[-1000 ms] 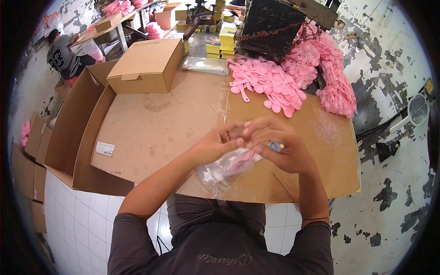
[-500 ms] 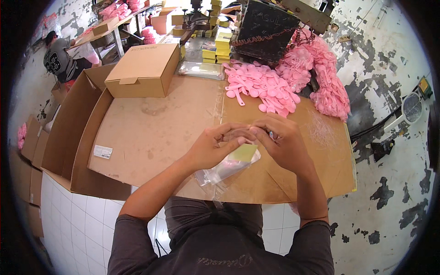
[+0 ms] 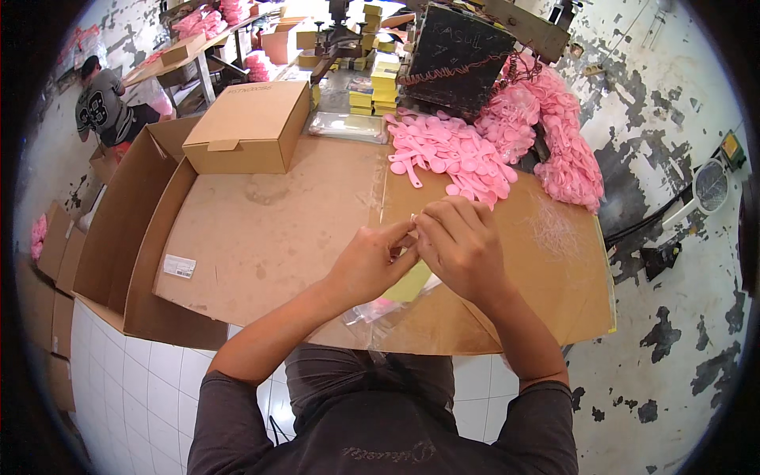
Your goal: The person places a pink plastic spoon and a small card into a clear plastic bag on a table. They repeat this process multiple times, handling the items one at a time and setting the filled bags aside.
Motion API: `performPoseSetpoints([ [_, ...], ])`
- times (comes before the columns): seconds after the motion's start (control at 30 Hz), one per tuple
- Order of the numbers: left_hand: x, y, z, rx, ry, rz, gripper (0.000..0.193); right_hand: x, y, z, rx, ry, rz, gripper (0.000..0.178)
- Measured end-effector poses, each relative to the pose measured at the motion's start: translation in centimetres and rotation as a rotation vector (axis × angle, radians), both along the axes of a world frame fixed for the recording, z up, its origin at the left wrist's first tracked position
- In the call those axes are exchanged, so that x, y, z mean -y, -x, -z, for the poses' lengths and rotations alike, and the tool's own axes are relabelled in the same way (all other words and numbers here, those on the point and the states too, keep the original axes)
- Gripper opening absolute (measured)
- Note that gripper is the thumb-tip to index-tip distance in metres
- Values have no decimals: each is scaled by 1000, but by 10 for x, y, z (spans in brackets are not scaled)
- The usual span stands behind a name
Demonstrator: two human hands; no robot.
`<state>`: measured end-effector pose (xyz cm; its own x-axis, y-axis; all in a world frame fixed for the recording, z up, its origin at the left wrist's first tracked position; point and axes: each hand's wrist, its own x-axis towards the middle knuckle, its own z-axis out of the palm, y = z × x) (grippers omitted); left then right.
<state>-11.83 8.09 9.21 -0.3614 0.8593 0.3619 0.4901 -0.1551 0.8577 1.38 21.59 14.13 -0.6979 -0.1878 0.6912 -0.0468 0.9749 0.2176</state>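
Note:
My left hand [image 3: 370, 258] and my right hand [image 3: 461, 247] meet over the front of the cardboard-covered table, fingers pinched together. Between them they grip the upper end of a clear plastic bag [image 3: 366, 312], whose lower part slants toward my body. Inside the bag show a yellow-green card [image 3: 410, 285] and something pink, partly covered by my right hand. A tiny whitish bit peeks out at the fingertips; the fingers hide most of it. Beyond my hands lies a heap of pink plastic scoops [image 3: 451, 154].
A closed cardboard box [image 3: 247, 127] stands at the far left, beside an open carton [image 3: 131, 229]. Farther back are a stack of clear plastic sleeves [image 3: 348, 127], yellow card stacks [image 3: 385, 83], a black box-shaped machine [image 3: 455, 59] and bagged pink items [image 3: 570, 158]. A person [image 3: 107, 103] bends at far left.
Both hands have turned inward and closed tighter at the fingertips. The right hand has shifted left, its knuckles now upward. The bag's lower end has swung slightly to the right.

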Motion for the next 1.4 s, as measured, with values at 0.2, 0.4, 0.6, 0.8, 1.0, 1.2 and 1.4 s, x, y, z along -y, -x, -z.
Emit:
performPoseSetpoints([
  [0.2, 1, 1, -5, -117, 47, 3, 35, -29, 1, 4, -18, 217, 134, 10],
  [0.4, -4, 35, -2, 298, 132, 140, 37, -94, -83, -13, 575, 1436, -429, 19],
  [0.6, -15, 42, 0, 435, 55, 215, 41, -219, -149, 22, 244, 1721, -692, 11],
  [0.8, -28, 40, 17, 561, 30, 211, 41, -242, -168, 57, 40, 317, 805, 42],
  [1.0, -24, 27, 22, 576, -30, 144, 33, -152, -90, 58, 170, 1006, 337, 34],
  [1.2, -25, 23, 28, 521, -49, 89, 33, -38, -21, 44, 477, 1185, -128, 41],
  [1.4, -20, 32, 36, 733, -65, 183, 34, -52, -6, 68, 428, 1568, -336, 30],
])
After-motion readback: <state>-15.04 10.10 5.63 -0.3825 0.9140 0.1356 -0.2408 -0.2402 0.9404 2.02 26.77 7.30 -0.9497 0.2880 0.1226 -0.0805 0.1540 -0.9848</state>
